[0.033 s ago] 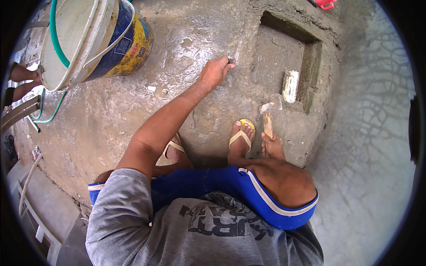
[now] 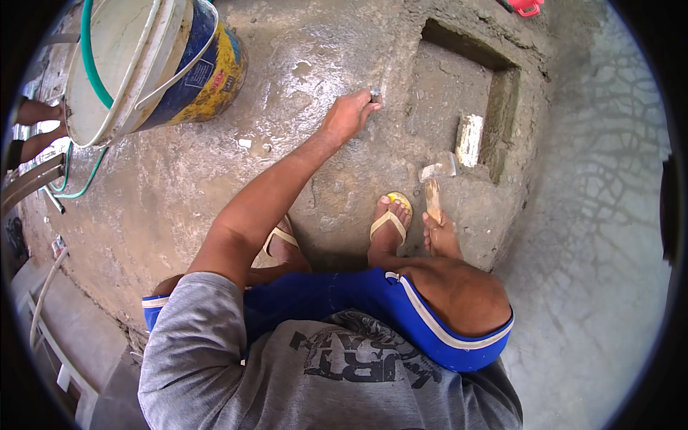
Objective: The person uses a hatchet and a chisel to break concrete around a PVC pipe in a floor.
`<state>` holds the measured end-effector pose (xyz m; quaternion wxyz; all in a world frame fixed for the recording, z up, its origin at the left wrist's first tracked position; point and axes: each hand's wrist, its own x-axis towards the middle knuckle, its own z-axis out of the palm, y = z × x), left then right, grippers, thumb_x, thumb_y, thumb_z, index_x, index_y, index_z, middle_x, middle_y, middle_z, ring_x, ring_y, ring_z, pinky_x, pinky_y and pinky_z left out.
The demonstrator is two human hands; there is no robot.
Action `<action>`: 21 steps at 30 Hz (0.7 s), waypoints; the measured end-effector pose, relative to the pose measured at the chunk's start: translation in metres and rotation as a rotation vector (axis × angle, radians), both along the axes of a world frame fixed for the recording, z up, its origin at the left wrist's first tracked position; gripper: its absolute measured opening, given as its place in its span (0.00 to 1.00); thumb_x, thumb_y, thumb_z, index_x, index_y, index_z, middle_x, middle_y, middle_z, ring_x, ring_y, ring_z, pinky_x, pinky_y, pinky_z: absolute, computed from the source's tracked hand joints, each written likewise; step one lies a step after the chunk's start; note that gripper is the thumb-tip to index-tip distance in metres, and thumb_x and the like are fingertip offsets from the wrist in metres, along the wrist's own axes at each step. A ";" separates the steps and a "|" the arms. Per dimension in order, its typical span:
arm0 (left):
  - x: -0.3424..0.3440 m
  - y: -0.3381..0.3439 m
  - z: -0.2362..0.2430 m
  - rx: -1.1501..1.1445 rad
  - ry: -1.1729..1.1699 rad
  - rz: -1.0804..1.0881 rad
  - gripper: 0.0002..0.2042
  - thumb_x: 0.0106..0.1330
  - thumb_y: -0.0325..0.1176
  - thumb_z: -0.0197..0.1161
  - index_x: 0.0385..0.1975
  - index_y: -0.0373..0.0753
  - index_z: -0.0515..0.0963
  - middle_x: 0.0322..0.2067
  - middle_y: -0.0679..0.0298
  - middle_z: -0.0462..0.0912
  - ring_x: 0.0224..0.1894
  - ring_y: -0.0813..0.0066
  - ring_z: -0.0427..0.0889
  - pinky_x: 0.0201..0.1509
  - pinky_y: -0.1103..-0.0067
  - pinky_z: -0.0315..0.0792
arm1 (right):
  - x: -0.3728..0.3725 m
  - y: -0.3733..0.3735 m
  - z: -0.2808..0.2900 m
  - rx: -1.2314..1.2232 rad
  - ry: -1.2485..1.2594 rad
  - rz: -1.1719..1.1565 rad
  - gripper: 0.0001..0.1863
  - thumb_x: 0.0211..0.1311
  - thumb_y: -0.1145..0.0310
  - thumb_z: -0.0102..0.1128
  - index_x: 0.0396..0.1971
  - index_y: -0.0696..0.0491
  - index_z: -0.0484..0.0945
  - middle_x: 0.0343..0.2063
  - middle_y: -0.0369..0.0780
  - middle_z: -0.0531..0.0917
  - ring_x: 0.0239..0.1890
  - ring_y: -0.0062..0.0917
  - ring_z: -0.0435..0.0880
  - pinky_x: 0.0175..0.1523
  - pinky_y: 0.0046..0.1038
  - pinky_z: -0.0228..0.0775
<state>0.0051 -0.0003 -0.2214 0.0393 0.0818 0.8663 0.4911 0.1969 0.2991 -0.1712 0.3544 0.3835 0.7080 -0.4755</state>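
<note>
My left hand (image 2: 349, 116) is closed on a chisel (image 2: 375, 96), held over the wet concrete just left of a rectangular recess. Only the chisel's grey metal end shows; its lower part is hidden. In my right hand (image 2: 442, 236), beside my right foot, is a hammer (image 2: 433, 193), gripped by its wooden handle. Its pale, worn metal head points away from me, near the recess's near edge and apart from the chisel. The recess (image 2: 505, 107) has rough cement walls. A whitish block (image 2: 469, 140) leans inside it, toward the near right.
A blue and yellow bucket (image 2: 215, 79) with a white wire handle stands at the far left, beside a green hose (image 2: 87, 61). Another person's bare limbs (image 2: 39, 122) show beyond it. Smooth grey floor (image 2: 595, 215) lies right of the concrete's edge. A red object (image 2: 527, 7) is at the top.
Both my hands, the chisel and the hammer look unmoved. At the far left, the other person's limbs have shifted slightly.
</note>
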 end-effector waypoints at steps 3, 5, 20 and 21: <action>-0.007 0.010 0.005 -0.026 0.033 -0.070 0.11 0.68 0.36 0.64 0.34 0.35 0.74 0.31 0.51 0.80 0.36 0.46 0.80 0.38 0.62 0.73 | -0.024 -0.001 0.014 0.048 0.124 0.108 0.13 0.70 0.57 0.62 0.39 0.52 0.74 0.18 0.32 0.73 0.13 0.17 0.68 0.18 0.23 0.62; -0.005 -0.002 0.000 -0.062 0.023 -0.068 0.11 0.68 0.36 0.64 0.34 0.35 0.73 0.32 0.50 0.80 0.36 0.45 0.80 0.38 0.62 0.73 | -0.054 -0.022 0.028 0.023 0.214 0.190 0.13 0.70 0.58 0.62 0.39 0.52 0.74 0.18 0.32 0.73 0.14 0.16 0.69 0.18 0.22 0.62; 0.003 0.008 -0.011 0.147 0.027 -0.065 0.07 0.70 0.33 0.60 0.36 0.37 0.72 0.35 0.52 0.81 0.39 0.52 0.83 0.42 0.62 0.75 | -0.143 -0.077 0.073 0.590 0.654 0.953 0.10 0.67 0.65 0.63 0.40 0.56 0.77 0.28 0.42 0.84 0.28 0.29 0.83 0.32 0.32 0.74; 0.007 0.010 -0.020 0.142 0.041 -0.036 0.07 0.70 0.33 0.60 0.36 0.37 0.72 0.35 0.52 0.81 0.39 0.52 0.83 0.42 0.62 0.75 | -0.143 -0.077 0.079 0.584 0.676 0.976 0.10 0.67 0.65 0.63 0.40 0.56 0.77 0.28 0.42 0.84 0.28 0.29 0.83 0.32 0.32 0.74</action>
